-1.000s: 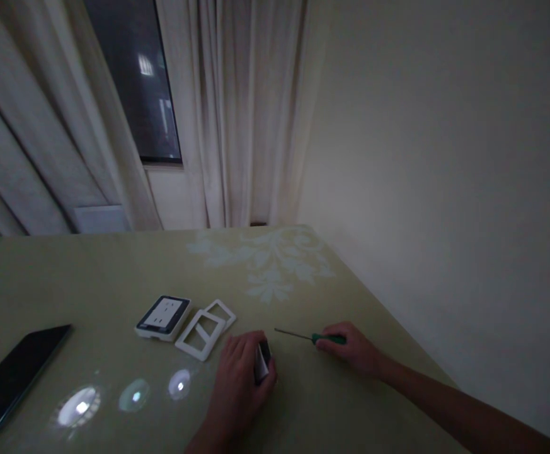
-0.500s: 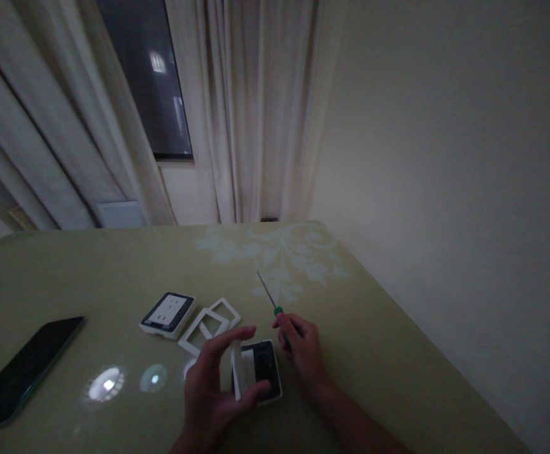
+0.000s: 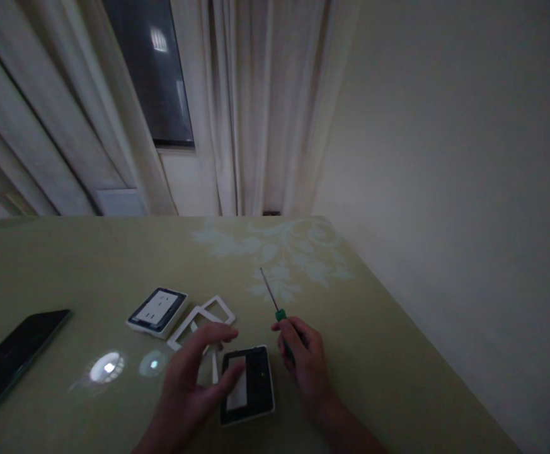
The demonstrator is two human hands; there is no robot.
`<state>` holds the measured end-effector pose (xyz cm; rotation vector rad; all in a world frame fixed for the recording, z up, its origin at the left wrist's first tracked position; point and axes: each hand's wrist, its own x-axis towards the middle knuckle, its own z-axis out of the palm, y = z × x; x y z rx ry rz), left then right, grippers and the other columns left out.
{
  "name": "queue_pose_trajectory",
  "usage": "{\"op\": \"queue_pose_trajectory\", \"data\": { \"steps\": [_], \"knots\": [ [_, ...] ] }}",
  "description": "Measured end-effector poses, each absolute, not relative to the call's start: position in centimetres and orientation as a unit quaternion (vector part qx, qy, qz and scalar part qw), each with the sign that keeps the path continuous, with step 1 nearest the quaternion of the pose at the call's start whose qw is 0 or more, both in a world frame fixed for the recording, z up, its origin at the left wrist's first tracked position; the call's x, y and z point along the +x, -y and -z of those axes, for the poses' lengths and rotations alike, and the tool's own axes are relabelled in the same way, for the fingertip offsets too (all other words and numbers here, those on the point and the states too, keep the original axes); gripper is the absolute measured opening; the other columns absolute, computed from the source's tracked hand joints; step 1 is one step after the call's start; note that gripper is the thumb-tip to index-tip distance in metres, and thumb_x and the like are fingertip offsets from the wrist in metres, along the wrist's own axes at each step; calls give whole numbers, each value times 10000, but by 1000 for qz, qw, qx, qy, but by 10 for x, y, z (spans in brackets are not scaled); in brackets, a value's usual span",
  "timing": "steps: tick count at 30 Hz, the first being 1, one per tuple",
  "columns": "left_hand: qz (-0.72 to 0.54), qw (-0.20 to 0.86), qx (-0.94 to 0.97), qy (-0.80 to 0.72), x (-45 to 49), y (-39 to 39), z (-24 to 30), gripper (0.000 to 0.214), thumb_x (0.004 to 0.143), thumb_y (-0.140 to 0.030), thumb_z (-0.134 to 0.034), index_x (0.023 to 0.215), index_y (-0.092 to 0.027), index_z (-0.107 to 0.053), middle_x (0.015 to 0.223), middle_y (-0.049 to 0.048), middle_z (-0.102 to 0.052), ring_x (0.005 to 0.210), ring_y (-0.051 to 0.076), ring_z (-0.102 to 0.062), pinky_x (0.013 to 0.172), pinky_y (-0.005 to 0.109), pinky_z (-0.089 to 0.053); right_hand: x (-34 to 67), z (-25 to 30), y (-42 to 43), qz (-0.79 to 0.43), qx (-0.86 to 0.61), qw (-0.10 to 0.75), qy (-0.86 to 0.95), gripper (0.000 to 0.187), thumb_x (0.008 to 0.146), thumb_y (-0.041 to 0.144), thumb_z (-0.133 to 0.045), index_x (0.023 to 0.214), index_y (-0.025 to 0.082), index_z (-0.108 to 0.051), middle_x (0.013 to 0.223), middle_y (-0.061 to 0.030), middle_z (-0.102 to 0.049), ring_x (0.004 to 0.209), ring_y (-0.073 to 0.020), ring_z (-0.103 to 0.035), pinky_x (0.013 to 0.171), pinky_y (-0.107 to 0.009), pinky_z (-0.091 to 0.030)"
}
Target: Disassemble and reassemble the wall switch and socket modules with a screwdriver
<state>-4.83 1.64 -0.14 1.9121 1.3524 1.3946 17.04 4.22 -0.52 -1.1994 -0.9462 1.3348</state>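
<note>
My right hand [image 3: 303, 359] is closed around the green handle of a screwdriver [image 3: 281, 315], its thin shaft pointing up and away over the table. My left hand [image 3: 194, 378] curves around a thin white rocker cover [image 3: 215, 367], seen almost edge-on; the contact is partly hidden by the fingers. Just right of that cover lies a wall switch [image 3: 259, 381] with a white rim and dark inside, and a white panel on its left half. My left thumb overlaps this panel in view.
White frames [image 3: 218, 309] overlap beyond my left hand. A socket unit [image 3: 159, 312] with a white face lies left of them. A dark phone-like slab [image 3: 19, 356] rests at far left on the greenish table [image 3: 373, 353]. A wall [image 3: 445, 189] borders the right edge.
My left hand has moved left with the white rocker cover, away from the switch, uncovering more of its dark inside. My right hand keeps the screwdriver in nearly the same place.
</note>
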Motion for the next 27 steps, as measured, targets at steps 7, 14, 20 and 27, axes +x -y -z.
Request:
{"op": "queue_pose_trajectory", "data": {
  "steps": [7,14,20,27],
  "knots": [
    [-319,265,743,-525,-71,-35,-14,380,1070,-492,-510,807,-242,-624,797,10,-660,759,214,-647,716,316,-531,175,-2,-46,-559,-493,548,380,571,790,740,-804,861,178,-729,629,47,-497,475,-71,-330,399,-207,-166],
    [-215,221,779,-547,-89,-34,-19,500,1073,-586,-422,761,-249,-621,844,38,-690,813,242,-684,777,355,-517,175,-1,-46,-553,-489,559,377,580,787,749,-793,872,180,-720,629,51,-504,469,-65,-326,395,-200,-182],
    [-125,125,714,-678,-122,-5,-13,423,975,-650,-472,977,-282,-681,1125,80,-741,863,314,-762,804,444,-555,179,-2,-42,-544,-477,573,384,585,801,752,-774,879,176,-715,628,54,-504,461,-61,-309,391,-203,-172],
    [-141,120,705,-685,-150,13,17,384,934,-637,-584,997,-276,-700,1123,86,-744,1107,366,-719,923,483,-576,178,2,-46,-529,-475,573,407,588,823,773,-721,891,190,-687,643,53,-497,480,-82,-337,407,-217,-214]
  ]
}}
